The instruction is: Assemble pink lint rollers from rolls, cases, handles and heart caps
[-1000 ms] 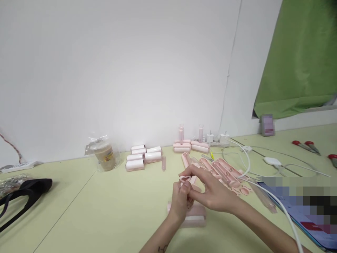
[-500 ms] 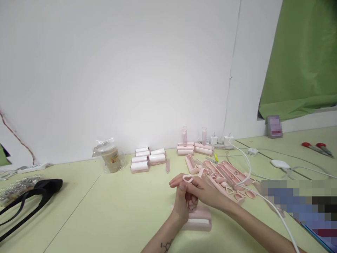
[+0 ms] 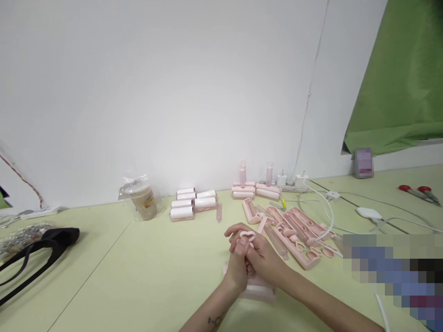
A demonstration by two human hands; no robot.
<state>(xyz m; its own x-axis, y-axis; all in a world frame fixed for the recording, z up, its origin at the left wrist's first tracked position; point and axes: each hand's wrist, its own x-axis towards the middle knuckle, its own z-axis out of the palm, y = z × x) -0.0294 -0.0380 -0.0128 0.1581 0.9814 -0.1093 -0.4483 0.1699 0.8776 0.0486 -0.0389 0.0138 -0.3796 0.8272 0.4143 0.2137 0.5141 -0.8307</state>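
Note:
My left hand (image 3: 236,271) and my right hand (image 3: 263,256) are pressed together at the middle front of the table. Between them they grip a small pink piece with a heart-shaped loop (image 3: 247,236) on top; the loop pokes out above the fingers. My left thumb lies against the loop. More pink shows lower between the palms, but its shape is mostly hidden. Below the hands lies a pink and white case (image 3: 258,292), partly covered. Close by on the right are loose pink parts: an open tray (image 3: 299,251), a T-shaped piece (image 3: 265,222) and a clear tube (image 3: 278,244).
Several white-and-pink cases (image 3: 182,213) stand left of centre, near a bagged cup (image 3: 145,203). Further pink cases (image 3: 242,194) sit by the wall. White cables (image 3: 330,212) cross the right side. Red-handled scissors (image 3: 424,190) lie far right, a black strap (image 3: 51,251) far left.
My fingers have shifted around the heart-shaped piece, and my right fingers are now more bent over my left hand. The view has moved slightly.

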